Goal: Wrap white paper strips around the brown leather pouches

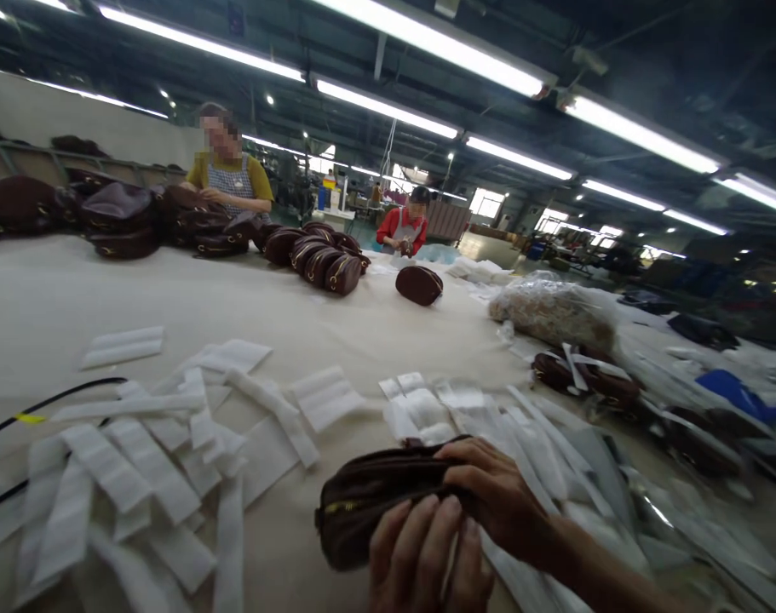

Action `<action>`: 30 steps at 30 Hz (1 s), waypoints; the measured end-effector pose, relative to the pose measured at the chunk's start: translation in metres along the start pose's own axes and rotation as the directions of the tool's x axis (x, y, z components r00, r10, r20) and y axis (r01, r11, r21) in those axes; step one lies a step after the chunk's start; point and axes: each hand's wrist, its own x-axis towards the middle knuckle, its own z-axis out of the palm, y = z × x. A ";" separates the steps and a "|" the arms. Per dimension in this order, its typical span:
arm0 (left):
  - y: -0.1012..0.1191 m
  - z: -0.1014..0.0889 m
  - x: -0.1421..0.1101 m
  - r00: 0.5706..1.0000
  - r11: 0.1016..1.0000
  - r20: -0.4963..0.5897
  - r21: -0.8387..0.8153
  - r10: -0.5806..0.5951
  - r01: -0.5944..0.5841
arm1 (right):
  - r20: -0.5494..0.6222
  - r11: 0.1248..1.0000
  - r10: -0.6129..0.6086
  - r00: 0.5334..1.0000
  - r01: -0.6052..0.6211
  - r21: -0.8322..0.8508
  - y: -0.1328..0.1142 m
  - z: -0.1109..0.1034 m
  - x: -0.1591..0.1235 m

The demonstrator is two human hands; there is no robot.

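Observation:
A dark brown leather zip bag point(355, 511) is held just above or on the table, low in the middle of the view. Its brass zip shows at the left end. My left hand point(429, 549) comes up from the bottom edge, fingers bent against the bag's near side. From the right, my right hand point(499, 489) grips the top and right end of the same bag. My thumbs and the bag's underside are hidden. White foam strips point(148, 472) lie heaped to the left, and more white packing pieces point(554, 443) surround the right hand.
Finished-looking brown bags point(324, 260) stand in a row on the table point(234, 289), with one bag point(419, 285) apart. A plastic-wrapped bundle point(550, 311) sits at right. Two co-workers, one in a yellow top point(256, 179) and one in red sleeves point(391, 226), work across the table. A black cable point(61, 392) curves at left.

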 end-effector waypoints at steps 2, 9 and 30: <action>-0.008 -0.023 0.005 0.995 0.996 0.075 0.041 0.071 -0.074 | 0.012 1.000 0.027 1.000 -0.028 0.013 -0.026 0.002 -0.027; -0.019 -0.055 0.001 0.957 0.987 0.290 -0.158 0.017 0.031 | -0.015 0.965 0.261 0.965 -0.262 -0.036 -0.078 0.024 -0.081; -0.057 -0.031 0.033 0.771 0.866 0.581 -0.210 -0.263 0.454 | 0.224 0.848 0.400 0.889 -0.452 0.278 -0.107 0.004 -0.076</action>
